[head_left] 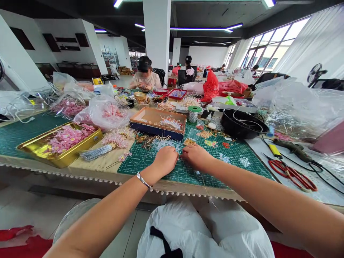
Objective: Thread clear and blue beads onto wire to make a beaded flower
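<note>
My left hand (166,159) rests on the green cutting mat (236,161) with its fingers curled in, a silver bracelet on the wrist. My right hand (196,156) lies right beside it, fingers pinched together toward the left hand. What the fingertips grip is too small to make out; a thin wire trails down from under the right wrist. A heap of clear beads (166,144) lies just beyond both hands. Small piles of coloured beads (211,142) sit farther back on the mat.
A gold tin of pink flowers (61,143) stands at the left, a shallow open box (158,122) behind the beads. A black bowl (243,123), glue gun (292,148) and red scissors (292,173) lie to the right. Another person (145,77) works at the far end.
</note>
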Demonstrator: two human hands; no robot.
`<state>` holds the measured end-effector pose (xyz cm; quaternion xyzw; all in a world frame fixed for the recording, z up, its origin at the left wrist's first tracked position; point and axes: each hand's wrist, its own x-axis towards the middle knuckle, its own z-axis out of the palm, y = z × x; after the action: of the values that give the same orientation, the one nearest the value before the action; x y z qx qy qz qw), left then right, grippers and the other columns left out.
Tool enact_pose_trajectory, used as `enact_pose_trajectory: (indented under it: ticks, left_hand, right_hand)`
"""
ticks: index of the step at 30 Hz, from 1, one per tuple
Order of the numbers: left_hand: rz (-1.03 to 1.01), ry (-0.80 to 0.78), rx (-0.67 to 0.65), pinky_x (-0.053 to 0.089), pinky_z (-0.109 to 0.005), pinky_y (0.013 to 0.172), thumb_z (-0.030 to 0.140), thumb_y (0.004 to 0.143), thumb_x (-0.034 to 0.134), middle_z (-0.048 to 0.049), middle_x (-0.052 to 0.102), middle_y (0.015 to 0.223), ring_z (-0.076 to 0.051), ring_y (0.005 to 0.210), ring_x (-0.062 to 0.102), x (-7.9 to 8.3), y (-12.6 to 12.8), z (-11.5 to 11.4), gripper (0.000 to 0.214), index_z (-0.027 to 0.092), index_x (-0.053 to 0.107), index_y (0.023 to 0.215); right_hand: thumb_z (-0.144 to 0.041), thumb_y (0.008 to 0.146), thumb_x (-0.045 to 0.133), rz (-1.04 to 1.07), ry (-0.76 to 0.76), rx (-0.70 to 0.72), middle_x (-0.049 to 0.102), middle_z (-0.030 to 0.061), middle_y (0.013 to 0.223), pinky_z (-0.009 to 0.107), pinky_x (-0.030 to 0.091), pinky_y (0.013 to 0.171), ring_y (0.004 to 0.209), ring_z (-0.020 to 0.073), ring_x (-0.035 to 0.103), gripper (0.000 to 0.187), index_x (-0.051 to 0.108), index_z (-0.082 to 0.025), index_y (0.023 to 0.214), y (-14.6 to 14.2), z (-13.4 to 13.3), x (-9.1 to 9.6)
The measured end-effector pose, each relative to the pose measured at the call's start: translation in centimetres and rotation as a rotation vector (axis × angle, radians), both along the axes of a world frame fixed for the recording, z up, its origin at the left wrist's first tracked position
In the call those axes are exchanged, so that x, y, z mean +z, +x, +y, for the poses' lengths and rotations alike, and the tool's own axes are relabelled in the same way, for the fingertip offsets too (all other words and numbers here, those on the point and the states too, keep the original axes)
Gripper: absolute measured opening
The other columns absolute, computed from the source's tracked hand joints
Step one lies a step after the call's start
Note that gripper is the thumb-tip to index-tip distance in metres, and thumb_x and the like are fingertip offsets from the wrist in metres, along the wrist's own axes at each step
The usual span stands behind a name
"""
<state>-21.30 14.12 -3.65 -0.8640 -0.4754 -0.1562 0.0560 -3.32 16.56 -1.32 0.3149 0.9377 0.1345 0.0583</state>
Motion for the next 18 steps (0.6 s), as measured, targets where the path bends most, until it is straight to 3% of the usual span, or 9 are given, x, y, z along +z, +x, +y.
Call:
enact_pose_trajectory:
  ticks: [7,14,18]
  left_hand:
    - [-0.067,-0.022,-0.004,0.044,-0.029,0.07,0.024,0.086,0.053,-0.0052,0.063,0.078,-0.019,0.079,0.06,1.8,-1.2,1.8,0.019,0.019,0.069,0.078]
    - [-0.093,-0.033,0.019,0.044,-0.029,0.071,0.022,0.083,0.056,-0.0051,0.063,0.072,-0.019,0.077,0.059,1.2,-1.7,-0.6,0.018,0.019,0.068,0.071]
    - [-0.143,-0.056,0.043,0.045,-0.029,0.072,0.022,0.083,0.057,-0.0046,0.064,0.073,-0.019,0.078,0.06,0.8,-2.1,-1.3,0.017,0.02,0.069,0.071]
  right_hand:
    - [-0.03,0.092,0.055,0.044,0.029,-0.012,0.059,0.0084,0.119,0.042,0.051,0.083,0.1,0.0211,0.06,0.028,0.057,-0.017,0.116,-0.3,0.8,0.8]
    - [-0.029,0.091,0.055,-0.004,-0.01,0.073,0.059,0.0083,0.118,0.043,0.051,0.084,0.1,0.0213,0.06,0.028,0.057,-0.017,0.116,-1.1,-1.0,-0.2]
    - [-0.029,0.091,0.055,0.007,-0.07,0.049,0.059,0.0085,0.119,0.043,0.051,0.085,0.101,0.0216,0.06,0.028,0.057,-0.017,0.116,-1.5,-1.3,-0.1]
